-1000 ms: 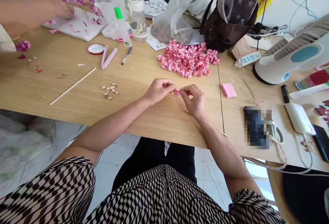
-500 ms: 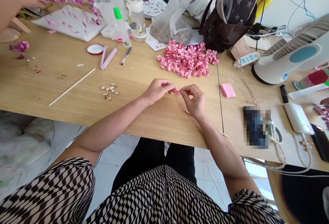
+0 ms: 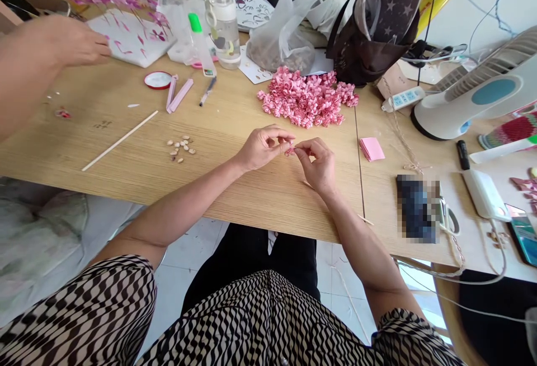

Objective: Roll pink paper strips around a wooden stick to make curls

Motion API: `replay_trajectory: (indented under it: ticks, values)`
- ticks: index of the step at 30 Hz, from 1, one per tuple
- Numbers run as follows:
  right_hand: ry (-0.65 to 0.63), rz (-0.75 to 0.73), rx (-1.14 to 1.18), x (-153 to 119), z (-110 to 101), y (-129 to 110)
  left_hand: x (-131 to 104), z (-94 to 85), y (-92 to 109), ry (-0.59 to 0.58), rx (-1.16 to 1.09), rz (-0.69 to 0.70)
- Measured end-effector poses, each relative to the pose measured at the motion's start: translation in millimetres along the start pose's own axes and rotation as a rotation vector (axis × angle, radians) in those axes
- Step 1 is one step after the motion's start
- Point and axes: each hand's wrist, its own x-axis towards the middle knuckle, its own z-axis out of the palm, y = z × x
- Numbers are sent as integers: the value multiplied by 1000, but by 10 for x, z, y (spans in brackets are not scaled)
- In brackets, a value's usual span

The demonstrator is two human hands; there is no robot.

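Note:
Between my two hands is a small pink curled paper flower (image 3: pixel 289 151), held just above the wooden table. My left hand (image 3: pixel 265 146) pinches it from the left with thumb and forefinger. From the right, my right hand (image 3: pixel 315 162) grips its other side between thumb and fingertip. Fingers hide much of the piece. Behind my hands lies a heap of similar pink curled paper flowers (image 3: pixel 306 100). A thin stick lies partly under my right forearm. Right of my hands sits a stack of pink paper squares (image 3: pixel 371 149).
A co-worker's hand (image 3: pixel 75 41) reaches in at the left, near purple flowers (image 3: pixel 121 2). On the table are a wooden stick (image 3: pixel 121 141), pale shells or seeds (image 3: pixel 180 148), a glue bottle (image 3: pixel 201 44), a water bottle (image 3: pixel 222 27), a plastic bag (image 3: pixel 281 47) and a white fan (image 3: pixel 474 92).
My left fingers have shifted slightly and lifted a little around the pink flower; my right hand stays put. The co-worker's hand has moved right and down over the table. The phone screen has lit up.

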Motion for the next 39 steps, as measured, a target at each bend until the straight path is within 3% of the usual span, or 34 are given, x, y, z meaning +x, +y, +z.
replay_trajectory:
  ticks: [4,10,16,20,24,27,30,34,39]
  values:
    - [-5,-13,1,-8,6,17,-10,7,29,22,92,37]
    - [-25,-9,1,-8,12,23,-7,-12,18,38,6,-86]
    - [-29,3,22,-7,15,14,-4,-16,14,15,-13,-119]
    - [-35,157,143,3,33,21,-3,-17,6,-1,-76,-130]
    - [-52,405,440,34,33,9,6,-17,-4,81,-170,-178]
    - [-46,555,655,52,13,-26,-5,-1,15,176,-70,-116]
    - [-13,677,789,57,-4,-64,-44,25,61,232,95,31]
    - [-3,723,837,44,3,-88,-103,52,142,190,270,201]
    - [-66,737,885,26,28,-107,-115,59,211,138,308,215]
